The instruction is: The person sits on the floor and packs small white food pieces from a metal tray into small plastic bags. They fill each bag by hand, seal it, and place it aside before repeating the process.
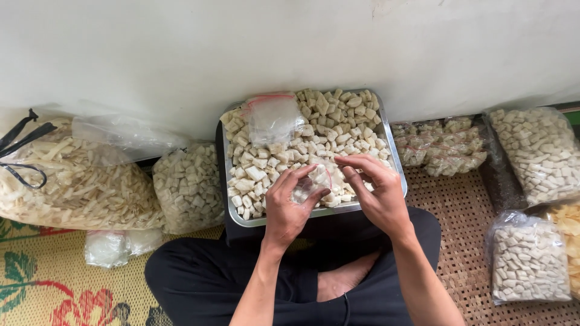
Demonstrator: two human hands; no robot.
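Observation:
A metal tray (235, 212) heaped with small pale square crackers rests on my crossed legs against a white wall. My left hand (285, 205) holds a small clear zip bag (311, 183) with a red strip over the tray's front edge. My right hand (376, 188) pinches the same bag's opening from the right side, fingers bent. A stack of empty small clear zip bags (273, 118) lies on top of the crackers at the tray's back left.
Large clear bags of pale strips (72, 187) and square crackers (188, 188) lie on the left. Several small filled bags (444, 148) and bigger cracker bags (541, 154) (527, 259) lie right. More empty plastic bags (118, 246) rest on the woven mat (459, 211).

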